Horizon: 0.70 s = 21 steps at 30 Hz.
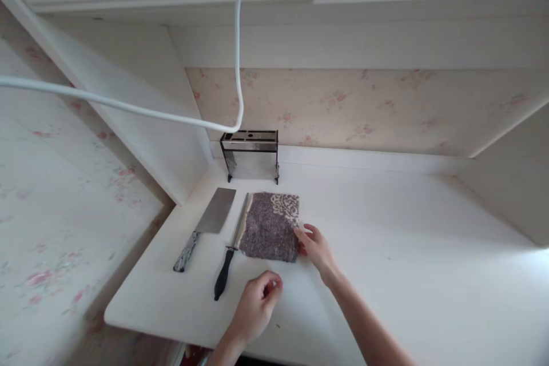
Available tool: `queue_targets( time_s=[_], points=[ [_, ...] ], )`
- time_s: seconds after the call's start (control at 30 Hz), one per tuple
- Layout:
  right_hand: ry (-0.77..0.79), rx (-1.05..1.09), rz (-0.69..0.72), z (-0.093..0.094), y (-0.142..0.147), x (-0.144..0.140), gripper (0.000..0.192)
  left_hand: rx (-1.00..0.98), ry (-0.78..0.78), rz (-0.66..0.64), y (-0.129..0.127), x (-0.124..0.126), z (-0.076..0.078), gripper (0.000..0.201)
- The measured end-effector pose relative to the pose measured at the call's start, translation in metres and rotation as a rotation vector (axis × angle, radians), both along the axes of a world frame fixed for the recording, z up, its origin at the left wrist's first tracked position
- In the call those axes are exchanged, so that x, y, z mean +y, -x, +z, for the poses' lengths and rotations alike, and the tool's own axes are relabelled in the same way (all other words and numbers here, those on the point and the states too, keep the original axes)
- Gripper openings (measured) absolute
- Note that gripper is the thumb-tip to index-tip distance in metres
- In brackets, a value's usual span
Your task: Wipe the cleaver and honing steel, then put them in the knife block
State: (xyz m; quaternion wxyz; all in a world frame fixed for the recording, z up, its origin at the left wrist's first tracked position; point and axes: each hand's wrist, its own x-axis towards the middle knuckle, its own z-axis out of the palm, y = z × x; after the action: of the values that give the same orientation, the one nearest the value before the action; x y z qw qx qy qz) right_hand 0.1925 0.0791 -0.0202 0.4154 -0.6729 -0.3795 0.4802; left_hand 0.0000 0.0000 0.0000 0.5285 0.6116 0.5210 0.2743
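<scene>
Left hand (257, 303) nearest the lens, hovering over the white counter (407, 274) just below the cloth; fingers curled loosely inward, apparently with nothing in them, though the palm side is turned away and a small object cannot be ruled out; positioned close to the black handle of the slim knife, not touching it. Right hand (315, 247) further in, fingers extended and fairly flat, tips resting on the lower right corner of the folded cloth (270, 227); no grasp closed around it, more a pinning or smoothing contact, judging by the flat spread of the fingers. Cloth grey-brown with a pale lace-like pattern at its upper right corner, lying flat near the middle of the counter, in front of the knife block. Slim knife (232, 251) along the left edge of the cloth, blade tucked against or slightly under that edge, handle pointing toward the camera; presumably laid so for wiping. Cleaver (208, 226) just left of it, apart from the cloth, roughly parallel, handle also toward the camera. Metal knife block (250, 155) upright against the floral back wall, slots seemingly vacant; white cable (238, 40) looping down in front of the wall.
</scene>
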Motion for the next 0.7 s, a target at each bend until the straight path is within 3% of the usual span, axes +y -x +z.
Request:
queue_targets(
  time_s=[0.23, 0.4, 0.57, 0.7],
  points=[
    [0.058, 0.033, 0.053, 0.012, 0.010, 0.026, 0.035, 0.031, -0.062, -0.029, -0.004, 0.000, -0.003, 0.033],
    [0.087, 0.202, 0.084, 0.021, 0.014, 0.024, 0.032, 0.127, -0.159, 0.086, 0.013, -0.006, 0.003, 0.031],
    [0.157, 0.448, 0.103, 0.040, -0.013, 0.002, 0.037, 0.448, -0.468, 0.319, 0.059, 0.002, 0.004, 0.027],
    [0.273, 0.745, -0.049, 0.044, -0.050, -0.030, 0.035, 0.847, -0.584, 0.333, 0.083, 0.016, 0.004, 0.032]
  ],
)
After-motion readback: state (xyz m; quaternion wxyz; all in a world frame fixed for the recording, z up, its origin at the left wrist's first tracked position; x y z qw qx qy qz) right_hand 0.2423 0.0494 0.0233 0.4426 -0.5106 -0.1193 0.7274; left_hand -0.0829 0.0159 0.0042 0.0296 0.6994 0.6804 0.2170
